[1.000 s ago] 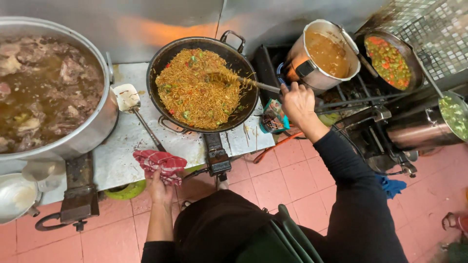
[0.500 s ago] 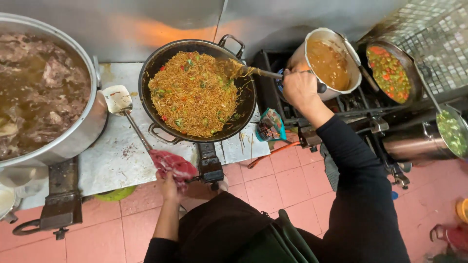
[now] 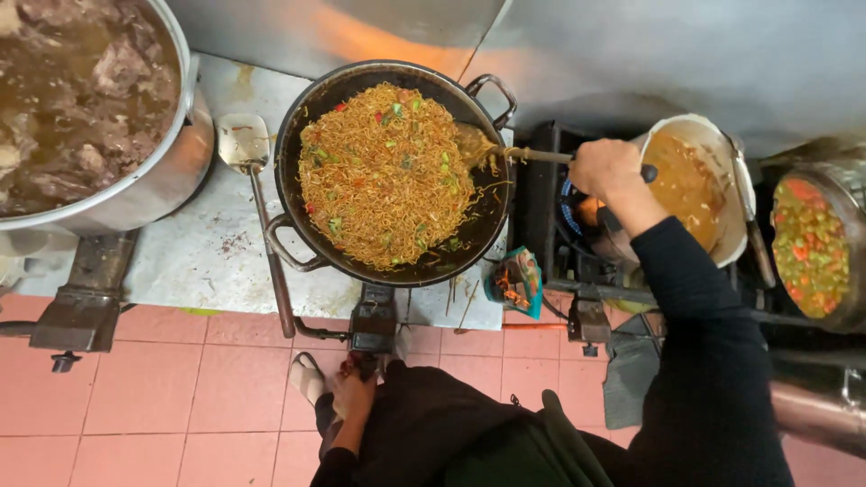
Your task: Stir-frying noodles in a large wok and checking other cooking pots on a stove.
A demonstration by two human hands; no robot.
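The right hand (image 3: 606, 169) is closed around the handle of a ladle (image 3: 505, 153) whose bowl dips into the right edge of the fried noodles (image 3: 386, 176) in the black wok (image 3: 469, 243). The left hand (image 3: 354, 397) hangs low at the stove front, fingers curled by a black knob (image 3: 373, 326); whether it grips I cannot tell. A steel spatula (image 3: 244, 144) lies on the worktop (image 3: 194, 257) between the wok and a big stockpot (image 3: 171, 176), and a white pot of sauce (image 3: 699, 185) sits just beyond the right hand.
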